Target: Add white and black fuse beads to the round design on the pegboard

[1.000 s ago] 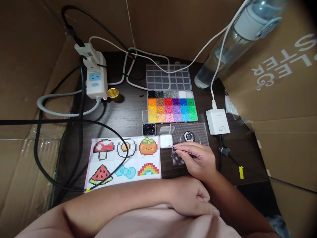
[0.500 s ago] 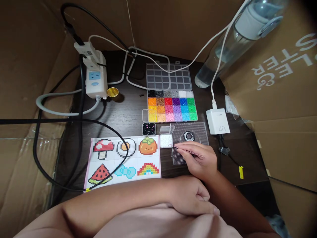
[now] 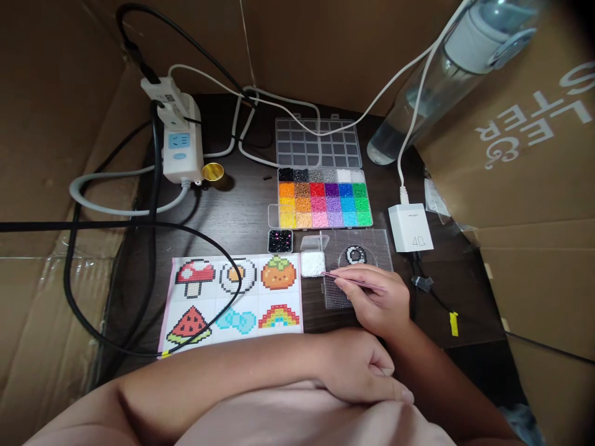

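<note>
My right hand (image 3: 379,300) pinches thin tweezers (image 3: 353,280), tips pointing left at the edge of a small box of white beads (image 3: 312,264). Under that hand lies a clear pegboard (image 3: 374,244) carrying a small round black-and-white bead figure (image 3: 356,254). My left hand (image 3: 360,368) rests curled against my pink shirt near the table's front edge, fingers folded with nothing visible in them. A pattern sheet (image 3: 232,300) with six pixel pictures lies to the left. A sorted box of coloured beads (image 3: 323,198) sits behind, its clear lid (image 3: 318,144) open.
A small box of black beads (image 3: 280,241) stands beside the white ones. A white charger (image 3: 410,228), a power strip (image 3: 177,142), a gold cap (image 3: 212,171), black and white cables and a clear bottle (image 3: 418,93) crowd the dark table. Cardboard walls surround it.
My right hand and tweezers have shifted slightly right and up, the tips staying by the white bead box. The left hand has not moved.
</note>
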The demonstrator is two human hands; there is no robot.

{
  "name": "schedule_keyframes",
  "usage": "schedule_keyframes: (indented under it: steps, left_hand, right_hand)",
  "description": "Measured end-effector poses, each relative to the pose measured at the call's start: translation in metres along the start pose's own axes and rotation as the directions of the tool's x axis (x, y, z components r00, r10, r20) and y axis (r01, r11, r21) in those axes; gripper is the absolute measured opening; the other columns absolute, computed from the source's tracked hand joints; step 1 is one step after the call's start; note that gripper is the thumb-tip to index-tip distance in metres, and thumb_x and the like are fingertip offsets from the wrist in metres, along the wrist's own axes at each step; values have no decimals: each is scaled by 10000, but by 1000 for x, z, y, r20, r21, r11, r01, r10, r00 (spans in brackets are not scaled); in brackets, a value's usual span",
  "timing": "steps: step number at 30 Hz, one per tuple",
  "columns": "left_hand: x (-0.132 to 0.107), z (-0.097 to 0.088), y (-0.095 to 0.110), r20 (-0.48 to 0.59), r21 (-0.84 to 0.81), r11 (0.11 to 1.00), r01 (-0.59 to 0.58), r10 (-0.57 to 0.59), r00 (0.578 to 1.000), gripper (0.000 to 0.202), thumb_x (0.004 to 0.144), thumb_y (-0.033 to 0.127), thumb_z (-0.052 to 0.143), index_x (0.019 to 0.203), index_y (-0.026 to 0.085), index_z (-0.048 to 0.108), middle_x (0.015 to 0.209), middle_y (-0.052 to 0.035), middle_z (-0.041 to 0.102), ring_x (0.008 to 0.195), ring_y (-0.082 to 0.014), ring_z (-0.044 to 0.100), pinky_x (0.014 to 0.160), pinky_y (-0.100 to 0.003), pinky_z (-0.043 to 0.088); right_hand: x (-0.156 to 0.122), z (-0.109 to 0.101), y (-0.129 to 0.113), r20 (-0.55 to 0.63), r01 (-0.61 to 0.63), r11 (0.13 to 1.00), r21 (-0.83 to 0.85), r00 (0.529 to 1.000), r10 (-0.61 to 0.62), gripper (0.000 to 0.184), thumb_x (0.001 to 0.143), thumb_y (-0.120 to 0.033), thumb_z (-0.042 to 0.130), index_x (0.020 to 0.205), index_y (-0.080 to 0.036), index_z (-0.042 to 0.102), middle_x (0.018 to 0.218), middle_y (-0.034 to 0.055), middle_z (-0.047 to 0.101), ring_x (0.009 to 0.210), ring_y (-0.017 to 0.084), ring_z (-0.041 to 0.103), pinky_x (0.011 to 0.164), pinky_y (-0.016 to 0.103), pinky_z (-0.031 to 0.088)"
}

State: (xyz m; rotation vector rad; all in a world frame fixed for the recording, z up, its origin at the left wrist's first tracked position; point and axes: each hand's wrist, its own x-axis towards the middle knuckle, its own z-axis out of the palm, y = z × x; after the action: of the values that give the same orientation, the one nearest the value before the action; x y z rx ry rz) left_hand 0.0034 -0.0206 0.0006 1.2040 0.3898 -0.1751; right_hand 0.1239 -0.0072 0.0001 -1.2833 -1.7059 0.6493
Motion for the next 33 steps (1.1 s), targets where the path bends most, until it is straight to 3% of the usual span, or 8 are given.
schedule_keyframes:
  steps: [16,24,29,33]
  left_hand:
    - [1,2,-2,-14,-17,1000,-26,26,1000,640,723,618,727,503,168,330,476,78,260,498,-72,221,505,-292,188]
    - [0,0,0,-13,-3,1000,0,0,1000,613,730,582,737,513,170,339,484,80,265,498,-69,226,511,-288,188]
    - [-1,-2,0,-18,-23,999,-27,27,999,610,722,552,759,504,164,342,479,83,245,494,-65,214,473,-272,183]
    - [0,-3,-1,-25,-20,998,-55,55,998,629,713,557,763,487,163,329,473,82,221,495,-65,196,452,-269,167]
  right_hand:
    - [0,1,3,11,12,1000,-6,1000,-12,152,844,-107,653,855,-210,765,816,45,783,724,166,746,675,268,623]
    - [-3,-4,0,-45,9,1000,27,999,-8,175,815,-60,674,861,-199,771,827,46,783,737,171,745,691,275,619]
    - [-6,-28,1,-206,-92,994,63,973,103,218,810,-67,691,915,-235,783,868,32,779,632,142,697,563,266,579]
    - [-13,-45,12,-420,-212,977,37,883,208,162,810,-112,710,894,-224,791,799,28,763,477,86,581,416,221,471]
